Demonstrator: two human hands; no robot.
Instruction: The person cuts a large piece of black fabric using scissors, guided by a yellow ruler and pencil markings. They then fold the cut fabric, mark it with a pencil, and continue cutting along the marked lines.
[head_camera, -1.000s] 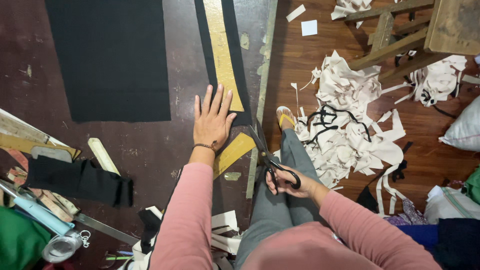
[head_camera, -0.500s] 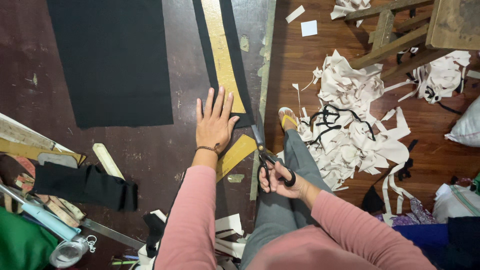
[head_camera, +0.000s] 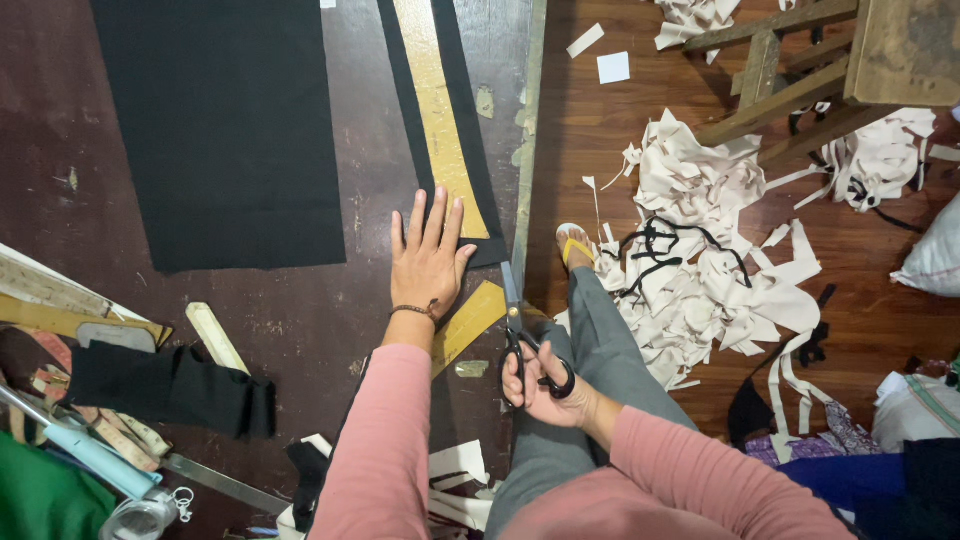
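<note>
Head view shows my left hand (head_camera: 428, 262) spread flat, gripping nothing, pressing the narrow black fabric strip (head_camera: 470, 150) with its yellow card pattern (head_camera: 440, 110) near the dark wooden table's (head_camera: 300, 310) edge. My right hand (head_camera: 545, 385) is closed through the black-handled scissors (head_camera: 515, 335), blades at the strip's end. If the pressing palm slips, I judge the cloth could shift and the cut wander.

Dark worn worktable (head_camera: 300, 310) w/ black fabric sheet (head_camera: 220, 120), black strip (head_camera: 470, 150) under gold pattern pc (head_camera: 435, 110), folded black cloth (head_camera: 170, 385), wooden stick (head_camera: 215, 335).
</note>
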